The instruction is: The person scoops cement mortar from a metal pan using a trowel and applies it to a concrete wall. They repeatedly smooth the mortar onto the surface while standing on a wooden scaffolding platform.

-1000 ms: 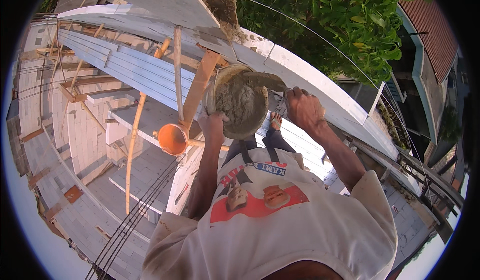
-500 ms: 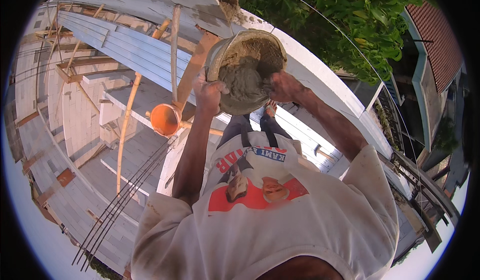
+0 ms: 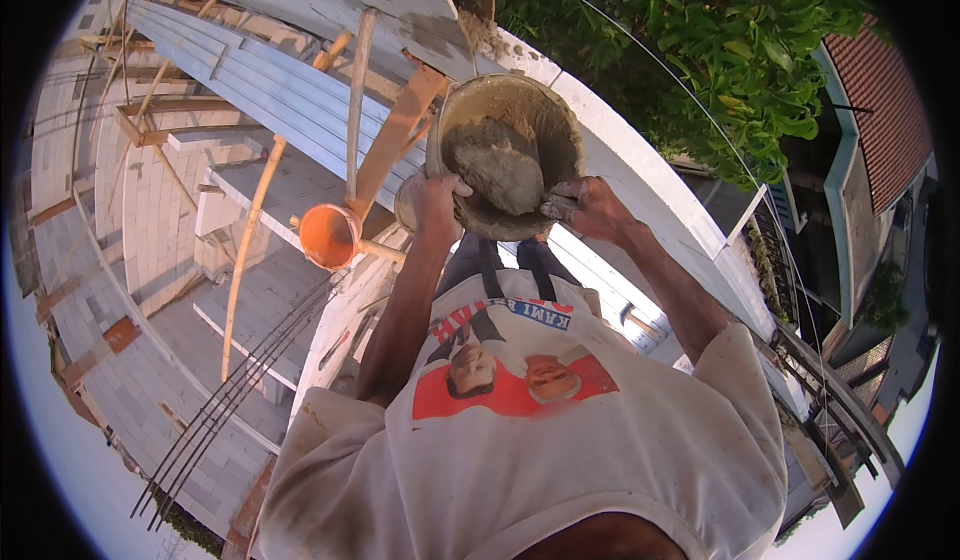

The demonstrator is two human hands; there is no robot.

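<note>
A mortar bucket (image 3: 452,130) is tilted so that its round mouth faces up toward me. Inside lies a thick lump of wet grey mortar (image 3: 500,165), with more smeared over the inner wall. My left hand (image 3: 436,205) is closed on the near left part of the rim, its thumb over the edge. At the near right, my right hand (image 3: 592,208) grips the rim with bent fingers. The underside of the bucket is hidden.
An orange round container (image 3: 330,236) stands left of my left forearm. Wooden poles (image 3: 358,100) and a plank (image 3: 398,140) rise beside blue-grey metal sheets (image 3: 260,75). A pale wall (image 3: 640,160) curves along the right, with leafy branches (image 3: 720,50) beyond. Thin steel bars (image 3: 225,400) stick out lower left.
The bucket has shifted slightly right and its mouth has turned more toward me. The mortar lump sits differently inside. My right hand has moved lower along the rim, my left a little right.
</note>
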